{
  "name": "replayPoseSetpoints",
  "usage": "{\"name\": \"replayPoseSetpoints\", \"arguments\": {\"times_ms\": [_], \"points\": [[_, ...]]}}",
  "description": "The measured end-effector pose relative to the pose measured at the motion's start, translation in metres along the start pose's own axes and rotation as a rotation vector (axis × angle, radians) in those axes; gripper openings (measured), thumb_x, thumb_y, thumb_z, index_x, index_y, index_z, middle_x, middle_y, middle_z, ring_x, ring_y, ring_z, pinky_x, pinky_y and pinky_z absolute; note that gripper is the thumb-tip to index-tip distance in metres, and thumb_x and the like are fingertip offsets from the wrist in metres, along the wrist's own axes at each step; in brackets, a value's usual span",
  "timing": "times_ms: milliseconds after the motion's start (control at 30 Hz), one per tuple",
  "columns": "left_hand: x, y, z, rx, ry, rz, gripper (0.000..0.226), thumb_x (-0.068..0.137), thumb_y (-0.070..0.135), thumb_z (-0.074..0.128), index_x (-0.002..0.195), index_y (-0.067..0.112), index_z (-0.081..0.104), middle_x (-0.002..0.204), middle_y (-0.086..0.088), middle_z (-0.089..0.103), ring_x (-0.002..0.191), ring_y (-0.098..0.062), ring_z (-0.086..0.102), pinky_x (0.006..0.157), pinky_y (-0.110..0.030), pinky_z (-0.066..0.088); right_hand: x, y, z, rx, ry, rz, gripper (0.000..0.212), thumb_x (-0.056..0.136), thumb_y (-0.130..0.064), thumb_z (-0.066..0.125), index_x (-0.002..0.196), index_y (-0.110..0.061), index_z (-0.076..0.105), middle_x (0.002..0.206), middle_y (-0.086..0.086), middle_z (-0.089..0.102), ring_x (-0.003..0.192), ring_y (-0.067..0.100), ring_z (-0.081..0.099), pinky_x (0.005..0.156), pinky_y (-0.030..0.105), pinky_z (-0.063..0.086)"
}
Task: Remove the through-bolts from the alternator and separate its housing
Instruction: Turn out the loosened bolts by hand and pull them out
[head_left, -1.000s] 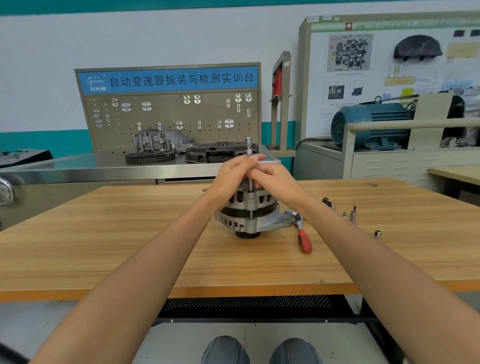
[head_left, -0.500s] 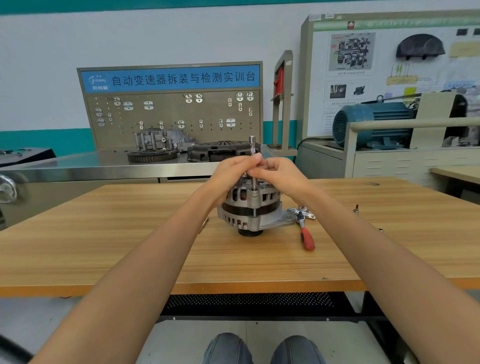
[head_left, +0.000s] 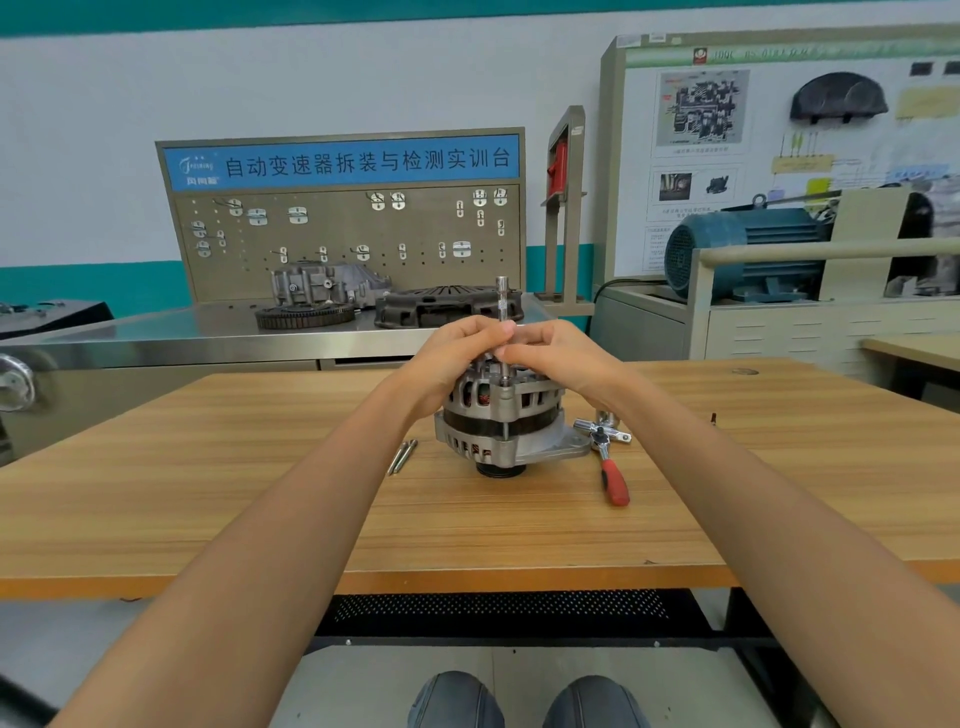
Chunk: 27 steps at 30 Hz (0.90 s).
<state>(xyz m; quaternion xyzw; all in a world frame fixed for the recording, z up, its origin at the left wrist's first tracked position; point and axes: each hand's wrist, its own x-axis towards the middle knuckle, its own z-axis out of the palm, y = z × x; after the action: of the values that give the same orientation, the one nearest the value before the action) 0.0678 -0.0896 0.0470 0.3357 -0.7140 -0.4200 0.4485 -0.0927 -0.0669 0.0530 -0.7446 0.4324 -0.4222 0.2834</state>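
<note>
The ribbed grey cast-metal alternator (head_left: 501, 421) stood on its dark pulley end near the middle of the pale wood-grain worktop (head_left: 260, 519), its long axis upright. A slim, bright steel extension bar (head_left: 503, 312) rose straight up from the near rim of the housing, apparently seated on a through-bolt head, though the joint itself was too small to make out. Both hands met at that bar, directly above the alternator. The left hand (head_left: 452, 358) curled its fingertips round the shaft from one side, and the right hand (head_left: 563, 356) pinched it from the other, the two about equally near. The bolt looked set to come out along that vertical line, so the twisting would have to stay square to the housing. Copper windings glinted through the slots. Two loose silvery bolts (head_left: 402, 457) lay just left of the alternator, and a red-handled ratchet (head_left: 610, 470) lay just to its right, unheld.
</note>
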Motion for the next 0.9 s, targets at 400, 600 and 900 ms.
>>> {"name": "replayPoseSetpoints", "arguments": {"times_ms": [400, 600, 900], "points": [[0.0001, -0.0008, 0.0029, 0.062, 0.005, 0.022, 0.023, 0.093, 0.042, 0.053, 0.098, 0.032, 0.073, 0.112, -0.007, 0.070, 0.104, -0.026, 0.059, 0.097, -0.040, 0.045, -0.0014, 0.0022, -0.0023, 0.037, 0.004, 0.006, 0.012, 0.087, -0.027, 0.065, 0.094, -0.020, 0.073, 0.093, -0.015, 0.068, 0.094, -0.003, 0.059, 0.077, 0.014, 0.038], [-0.0022, -0.0031, 0.0014, 0.074, 0.010, 0.023, 0.025, 0.090, 0.045, 0.050, 0.096, 0.040, 0.074, 0.104, 0.006, 0.071, 0.106, -0.025, 0.057, 0.100, -0.039, 0.043, -0.0014, 0.0015, -0.0017, -0.020, -0.014, 0.032, 0.014, 0.090, -0.030, 0.061, 0.096, -0.025, 0.072, 0.109, -0.009, 0.066, 0.107, 0.008, 0.056, 0.098, 0.032, 0.037], [-0.0011, -0.0053, 0.0038, 0.074, 0.033, 0.065, 0.018, 0.082, 0.050, 0.062, 0.083, 0.037, 0.075, 0.087, 0.011, 0.072, 0.094, -0.013, 0.061, 0.091, -0.036, 0.045, -0.0007, 0.0009, 0.0017, 0.008, 0.057, 0.001, 0.009, 0.086, -0.027, 0.067, 0.082, -0.020, 0.066, 0.084, -0.009, 0.068, 0.084, 0.000, 0.061, 0.072, 0.017, 0.040]]}}
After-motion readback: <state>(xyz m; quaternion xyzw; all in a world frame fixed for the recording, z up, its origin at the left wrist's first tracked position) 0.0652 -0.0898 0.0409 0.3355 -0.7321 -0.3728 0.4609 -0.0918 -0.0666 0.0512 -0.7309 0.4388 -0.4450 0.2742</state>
